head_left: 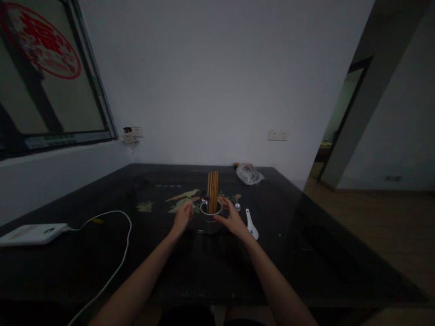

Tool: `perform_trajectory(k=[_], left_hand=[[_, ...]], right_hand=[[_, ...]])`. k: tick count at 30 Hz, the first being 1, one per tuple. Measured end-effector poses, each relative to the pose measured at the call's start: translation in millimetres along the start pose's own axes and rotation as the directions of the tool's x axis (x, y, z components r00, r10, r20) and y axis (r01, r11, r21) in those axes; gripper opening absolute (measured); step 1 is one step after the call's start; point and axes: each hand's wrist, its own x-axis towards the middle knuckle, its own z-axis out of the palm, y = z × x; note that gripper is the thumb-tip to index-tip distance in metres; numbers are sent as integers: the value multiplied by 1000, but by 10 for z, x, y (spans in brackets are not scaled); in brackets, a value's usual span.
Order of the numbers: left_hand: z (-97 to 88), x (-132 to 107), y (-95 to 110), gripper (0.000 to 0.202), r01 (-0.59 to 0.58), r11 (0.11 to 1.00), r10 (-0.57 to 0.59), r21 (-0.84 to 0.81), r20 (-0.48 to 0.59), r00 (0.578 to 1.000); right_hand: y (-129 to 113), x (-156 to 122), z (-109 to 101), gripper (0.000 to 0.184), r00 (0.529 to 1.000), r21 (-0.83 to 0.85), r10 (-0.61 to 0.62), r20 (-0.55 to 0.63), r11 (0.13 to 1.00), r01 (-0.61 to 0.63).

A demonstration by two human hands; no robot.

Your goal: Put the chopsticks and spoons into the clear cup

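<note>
A round metal cup (211, 217) stands upright on the dark table in front of me. A bundle of wooden chopsticks (213, 192) rises from it, and a shiny metal spoon (205, 198) leans at its left side. My right hand (234, 218) grips the cup's right side, thumb at the front and fingers behind the rim. Just left of the cup is my left hand (183, 217), its fingers curled together; whatever they hold, if anything, is too small to make out. Right of my right hand lie a white soup spoon (251, 226) and a small shiny metal piece (237, 207).
The black table (299, 267) carries a painted bird-and-flower pattern. At left lies a white power bank (37, 234) with a white cable (128, 237) curving toward the front edge. A crumpled clear plastic bag (249, 174) sits at the back, near the wall.
</note>
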Motion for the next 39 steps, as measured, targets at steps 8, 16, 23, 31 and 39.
perform_trajectory(k=[8, 16, 23, 31, 39], left_hand=[[15, 54, -99, 42, -45, 988, 31, 149, 97, 995], [-21, 61, -16, 39, 47, 998, -40, -47, 134, 990], [-25, -20, 99, 32, 154, 942, -104, -300, 176, 979], [-4, -75, 206, 31, 209, 889, -135, -408, 203, 970], [63, -150, 272, 31, 210, 892, -126, -401, 225, 966]], right_hand=[[-38, 138, -343, 46, 963, -27, 45, -266, 998, -54], [-123, 172, -642, 21, 964, -758, 48, -260, 609, -235], [-223, 273, -440, 24, 971, -976, 194, -140, 136, -168], [-143, 300, -383, 28, 954, -991, 284, -95, 61, -117], [-76, 322, -365, 32, 945, -992, 314, -91, 59, -115]])
